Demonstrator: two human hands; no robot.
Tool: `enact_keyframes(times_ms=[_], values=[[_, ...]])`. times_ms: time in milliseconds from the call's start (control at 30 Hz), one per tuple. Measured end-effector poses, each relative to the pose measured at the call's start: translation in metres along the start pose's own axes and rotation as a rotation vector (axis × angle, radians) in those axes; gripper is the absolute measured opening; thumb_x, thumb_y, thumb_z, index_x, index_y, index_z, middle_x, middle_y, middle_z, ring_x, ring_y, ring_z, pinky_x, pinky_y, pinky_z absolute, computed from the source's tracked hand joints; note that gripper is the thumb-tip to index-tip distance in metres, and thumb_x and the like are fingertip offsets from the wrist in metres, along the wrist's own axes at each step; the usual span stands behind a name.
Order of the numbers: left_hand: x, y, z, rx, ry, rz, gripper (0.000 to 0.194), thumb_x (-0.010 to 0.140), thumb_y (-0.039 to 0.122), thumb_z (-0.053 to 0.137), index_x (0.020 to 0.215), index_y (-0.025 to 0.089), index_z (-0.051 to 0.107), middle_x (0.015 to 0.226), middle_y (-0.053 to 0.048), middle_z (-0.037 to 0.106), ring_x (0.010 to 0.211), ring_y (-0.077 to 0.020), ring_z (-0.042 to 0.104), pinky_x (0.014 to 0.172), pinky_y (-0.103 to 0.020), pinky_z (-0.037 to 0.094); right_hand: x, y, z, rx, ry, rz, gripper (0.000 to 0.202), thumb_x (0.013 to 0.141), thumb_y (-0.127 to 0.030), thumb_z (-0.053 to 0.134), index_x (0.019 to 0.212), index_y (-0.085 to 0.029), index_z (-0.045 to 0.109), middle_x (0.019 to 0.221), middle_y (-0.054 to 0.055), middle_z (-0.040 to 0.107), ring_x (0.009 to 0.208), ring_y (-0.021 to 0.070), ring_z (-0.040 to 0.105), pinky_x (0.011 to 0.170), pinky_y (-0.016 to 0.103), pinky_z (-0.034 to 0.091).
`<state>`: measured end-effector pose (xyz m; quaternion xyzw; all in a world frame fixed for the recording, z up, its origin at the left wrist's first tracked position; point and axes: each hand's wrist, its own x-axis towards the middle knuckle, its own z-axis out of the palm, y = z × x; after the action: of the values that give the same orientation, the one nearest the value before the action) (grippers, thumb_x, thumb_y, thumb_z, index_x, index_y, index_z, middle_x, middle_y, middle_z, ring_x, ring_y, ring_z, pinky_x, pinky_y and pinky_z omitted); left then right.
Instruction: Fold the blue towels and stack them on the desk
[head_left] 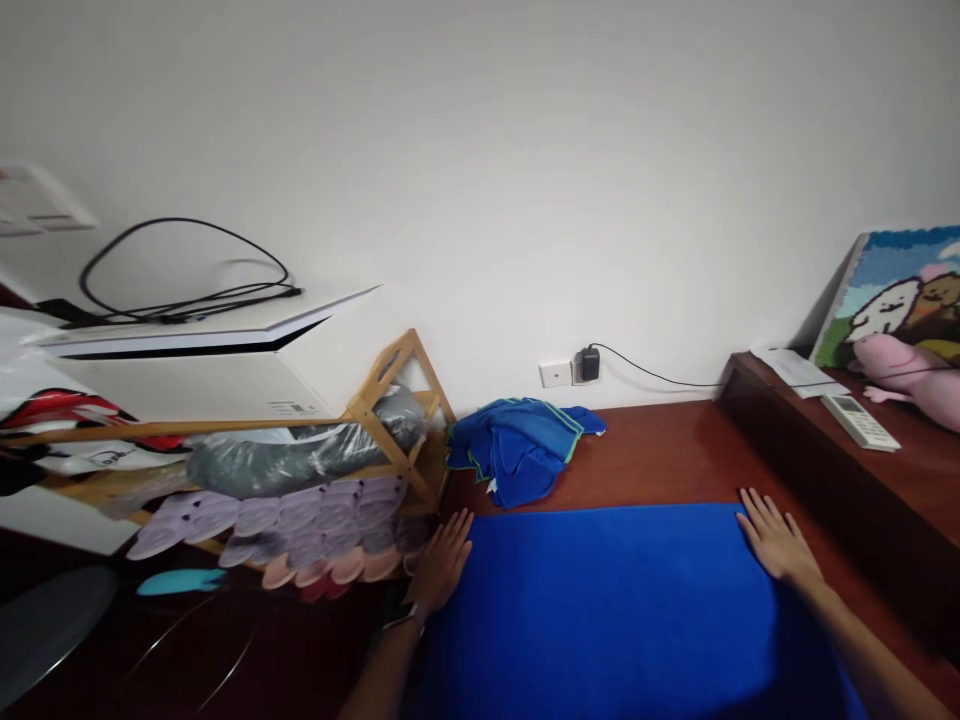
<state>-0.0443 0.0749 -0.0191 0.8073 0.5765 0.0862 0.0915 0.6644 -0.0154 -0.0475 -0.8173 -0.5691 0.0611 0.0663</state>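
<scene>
A blue cloth (615, 600) lies spread flat on a reddish-brown wooden surface (652, 450). My left hand (444, 562) rests at the cloth's far left corner, fingers stretched out. At the far right corner lies my right hand (776, 540), flat with its fingers spread, partly on the cloth's edge. Neither hand grips anything that shows. Beyond the cloth's far edge, a crumpled pile of blue cloths (517, 445), some with green edging, sits near the wall.
A wooden rack (409, 400) on the left holds a white box (202, 380), plastic-wrapped items and slippers (322, 520). A black adapter (590, 363) is plugged into the wall. On the raised ledge at right are a remote control (859, 422), a pink plush toy (911, 375) and a picture (892, 290).
</scene>
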Motion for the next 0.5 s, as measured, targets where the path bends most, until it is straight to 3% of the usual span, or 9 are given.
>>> enact_keyframes(times_ms=[167,500], values=[[0.003,-0.011,0.008,0.054,-0.013,0.040,0.060,0.112,0.043,0.026,0.169,0.026,0.029,0.175,-0.006,0.036,0.162,-0.0230,0.029,0.131,-0.050,0.028,0.005,0.000,0.006,-0.065,-0.015,-0.012,0.078,0.102,-0.055,0.011,0.171,-0.020,0.023,0.178,0.005,0.024,0.165,0.0261,0.017,0.133,0.055,0.016],[0.009,-0.021,0.020,0.118,0.045,0.052,0.060,0.111,0.038,0.025,0.170,0.024,0.026,0.173,-0.008,0.039,0.161,-0.0258,0.032,0.129,-0.053,0.033,0.021,-0.004,-0.008,-0.046,-0.100,-0.011,0.077,0.104,-0.056,0.013,0.172,-0.022,0.019,0.180,0.004,0.014,0.166,0.0267,0.010,0.134,0.054,0.013]])
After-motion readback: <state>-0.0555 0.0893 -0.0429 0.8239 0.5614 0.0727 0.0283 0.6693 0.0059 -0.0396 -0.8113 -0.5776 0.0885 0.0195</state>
